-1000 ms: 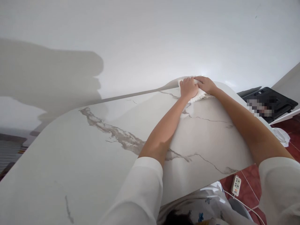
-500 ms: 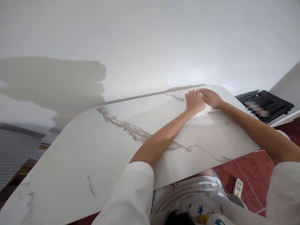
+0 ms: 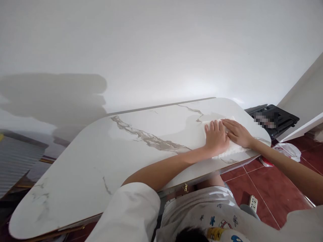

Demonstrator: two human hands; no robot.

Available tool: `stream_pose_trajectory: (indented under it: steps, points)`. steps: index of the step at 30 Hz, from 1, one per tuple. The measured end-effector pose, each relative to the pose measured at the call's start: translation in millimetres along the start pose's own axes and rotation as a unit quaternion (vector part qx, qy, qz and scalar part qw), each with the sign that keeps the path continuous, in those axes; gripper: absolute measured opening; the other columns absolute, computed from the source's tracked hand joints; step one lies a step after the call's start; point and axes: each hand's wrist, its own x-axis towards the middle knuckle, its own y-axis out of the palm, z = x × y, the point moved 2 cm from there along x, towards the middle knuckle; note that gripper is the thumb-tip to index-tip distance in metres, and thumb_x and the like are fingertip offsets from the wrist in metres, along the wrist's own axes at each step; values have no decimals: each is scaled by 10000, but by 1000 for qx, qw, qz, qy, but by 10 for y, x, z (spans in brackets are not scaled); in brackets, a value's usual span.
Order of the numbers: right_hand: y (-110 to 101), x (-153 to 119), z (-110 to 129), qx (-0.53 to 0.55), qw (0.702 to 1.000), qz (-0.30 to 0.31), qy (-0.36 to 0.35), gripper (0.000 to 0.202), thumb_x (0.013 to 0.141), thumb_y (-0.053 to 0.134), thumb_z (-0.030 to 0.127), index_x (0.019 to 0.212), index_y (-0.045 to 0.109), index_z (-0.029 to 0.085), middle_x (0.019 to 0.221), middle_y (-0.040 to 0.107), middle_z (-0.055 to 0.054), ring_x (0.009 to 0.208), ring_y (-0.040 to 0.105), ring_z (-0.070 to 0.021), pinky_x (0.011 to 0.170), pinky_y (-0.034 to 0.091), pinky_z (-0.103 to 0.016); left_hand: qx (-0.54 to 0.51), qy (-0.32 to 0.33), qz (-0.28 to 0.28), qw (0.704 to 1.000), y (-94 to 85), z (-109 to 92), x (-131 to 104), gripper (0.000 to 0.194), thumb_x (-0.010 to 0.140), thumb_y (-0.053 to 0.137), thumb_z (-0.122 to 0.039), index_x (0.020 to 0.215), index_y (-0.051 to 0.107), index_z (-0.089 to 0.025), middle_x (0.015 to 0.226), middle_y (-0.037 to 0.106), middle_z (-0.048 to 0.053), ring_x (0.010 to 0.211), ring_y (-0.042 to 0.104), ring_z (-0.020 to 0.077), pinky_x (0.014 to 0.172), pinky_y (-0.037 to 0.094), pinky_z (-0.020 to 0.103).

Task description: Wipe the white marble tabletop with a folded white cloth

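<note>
A thin white sheet (image 3: pixel 233 150), a wipe or paper towel, lies on the right part of a white marble-patterned tabletop (image 3: pixel 151 127). My left hand (image 3: pixel 216 137) presses down on it, palm lowered and fingers stretched out. Close beside, my right hand (image 3: pixel 238 132) rests flat on the same sheet, its fingers extended toward the left hand and touching it or nearly so. Both palms cover much of the sheet; its edges show around them.
A white wall (image 3: pixel 161 50) runs behind the table. Right of it are a black plastic object (image 3: pixel 282 117), partly pixelated, and a plastic bag (image 3: pixel 289 151). A power strip (image 3: pixel 253 203) lies on the red tiled floor (image 3: pixel 272 181). A grey ribbed surface (image 3: pixel 20 161) stands at left.
Both hands have slid the white sheet from near the table's far edge toward the near right edge. The camera view has shifted slightly.
</note>
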Motion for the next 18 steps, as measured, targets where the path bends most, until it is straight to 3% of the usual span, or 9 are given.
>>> stream_pose_trajectory:
  steps: [5, 9, 14, 18]
  points:
    - [-92, -419, 102, -7, 1000, -15, -14, 543, 978, 325, 349, 1486, 397, 172, 1467, 505, -152, 1375, 453, -316, 1106, 415, -566, -11, 32, 1, 999, 20, -231, -248, 628, 952, 327, -332, 1488, 286, -8, 1554, 335, 228, 1438, 293, 361, 1161, 254, 589]
    - [-167, -572, -69, -6, 1000, -19, -10, 547, 988, 316, 382, 1490, 394, 178, 1447, 522, -159, 1352, 478, -320, 1103, 420, -565, -25, 55, -7, 998, 53, -403, -168, 620, 951, 323, -328, 1476, 300, 2, 1534, 362, 228, 1422, 313, 353, 1164, 259, 569]
    - [-191, -421, -388, -9, 1000, -5, 2, 549, 969, 324, 402, 1454, 444, 175, 1426, 544, -150, 1321, 506, -326, 1085, 439, -565, -29, 51, -12, 998, 118, -454, 141, 619, 945, 317, -326, 1471, 303, 0, 1524, 372, 213, 1409, 315, 344, 1167, 253, 549]
    - [-113, -138, -576, -15, 1000, -3, 20, 538, 945, 316, 380, 1414, 485, 178, 1418, 554, -137, 1320, 504, -323, 1095, 429, -557, -39, 29, -17, 999, 163, -331, 412, 598, 943, 317, -324, 1465, 335, -34, 1510, 395, 183, 1395, 332, 326, 1166, 254, 528]
